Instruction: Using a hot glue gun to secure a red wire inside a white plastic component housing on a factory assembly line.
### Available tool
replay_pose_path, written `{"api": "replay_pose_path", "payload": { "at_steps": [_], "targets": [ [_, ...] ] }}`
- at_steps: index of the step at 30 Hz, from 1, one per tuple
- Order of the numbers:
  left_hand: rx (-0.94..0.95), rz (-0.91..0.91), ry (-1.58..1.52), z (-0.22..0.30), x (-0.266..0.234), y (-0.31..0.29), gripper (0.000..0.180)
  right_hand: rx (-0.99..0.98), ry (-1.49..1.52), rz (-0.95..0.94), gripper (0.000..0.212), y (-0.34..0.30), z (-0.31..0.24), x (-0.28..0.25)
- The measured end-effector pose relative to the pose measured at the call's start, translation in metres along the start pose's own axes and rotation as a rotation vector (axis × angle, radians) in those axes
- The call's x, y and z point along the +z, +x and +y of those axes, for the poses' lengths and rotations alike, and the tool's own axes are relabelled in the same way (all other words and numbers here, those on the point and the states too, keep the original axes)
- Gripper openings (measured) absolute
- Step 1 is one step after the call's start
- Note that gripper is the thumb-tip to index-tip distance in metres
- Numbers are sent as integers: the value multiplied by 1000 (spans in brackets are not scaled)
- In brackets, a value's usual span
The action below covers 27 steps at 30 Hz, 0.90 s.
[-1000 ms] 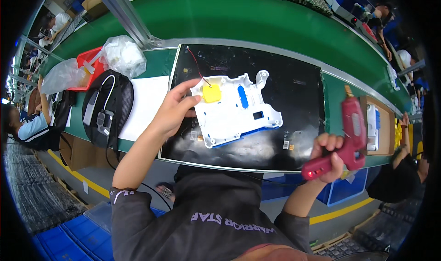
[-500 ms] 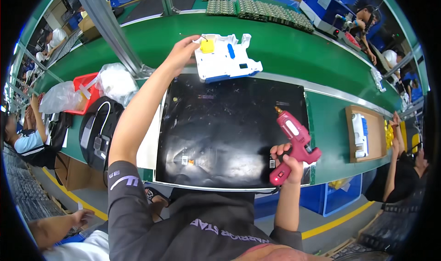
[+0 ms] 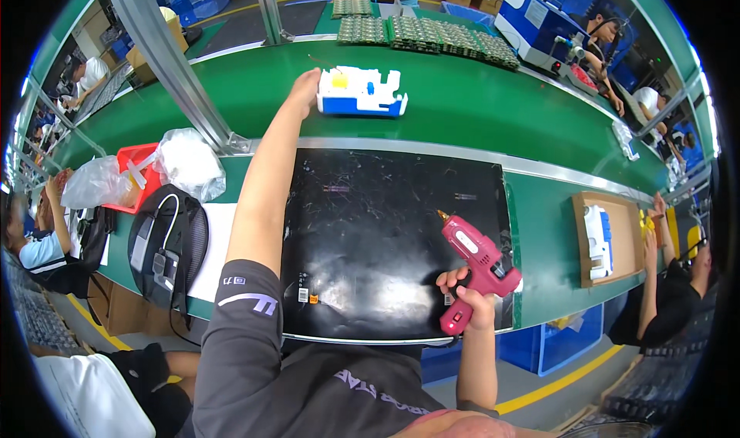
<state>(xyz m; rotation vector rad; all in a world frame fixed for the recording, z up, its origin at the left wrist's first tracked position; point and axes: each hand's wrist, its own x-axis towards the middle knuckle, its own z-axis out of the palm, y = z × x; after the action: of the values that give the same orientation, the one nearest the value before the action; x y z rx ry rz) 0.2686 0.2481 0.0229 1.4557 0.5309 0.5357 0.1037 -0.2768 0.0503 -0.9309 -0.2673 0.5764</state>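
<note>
My left arm stretches forward across the bench, and my left hand [image 3: 307, 91] is closed on the left end of a white and blue plastic housing [image 3: 361, 105]. A yellow block [image 3: 339, 79] and a small blue piece show inside the housing. It is at the green conveyor belt [image 3: 455, 106]; whether it rests on the belt I cannot tell. In my right hand [image 3: 476, 303] is a dark pink hot glue gun [image 3: 472, 245], held by its handle over the black mat [image 3: 378, 237]. Its brass nozzle points forward and left.
On the right, a cardboard tray [image 3: 628, 264] holds another white and blue housing [image 3: 597, 241]. A black backpack [image 3: 193, 245] and a red bin [image 3: 127, 199] lie left. Metal posts [image 3: 166, 68] rise at the belt. Circuit boards [image 3: 416, 35] are stacked beyond; several people sit around.
The housing has moved away from me over the belt and turned, so its blue side shows more. The glue gun stays over the mat's right side. The view has shifted a little.
</note>
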Motion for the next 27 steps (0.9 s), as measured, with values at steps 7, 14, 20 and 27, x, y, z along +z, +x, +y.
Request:
{"api": "replay_pose_path", "payload": {
  "at_steps": [7, 14, 20, 27],
  "targets": [
    [53, 40, -43, -12, -47, -8, 52, 14, -11, -21, 26, -2, 0, 1],
    [178, 57, 314, 60, 6, -217, 47, 20, -12, -35, 24, -1, 2, -4],
    [-93, -522, 56, 57, -4, -348, 28, 88, -12, -60, 25, 13, -3, 13],
    [35, -734, 364, 51, 10, -388, 16, 199, -167, -91, 26, 47, -11, 47]
  ]
}}
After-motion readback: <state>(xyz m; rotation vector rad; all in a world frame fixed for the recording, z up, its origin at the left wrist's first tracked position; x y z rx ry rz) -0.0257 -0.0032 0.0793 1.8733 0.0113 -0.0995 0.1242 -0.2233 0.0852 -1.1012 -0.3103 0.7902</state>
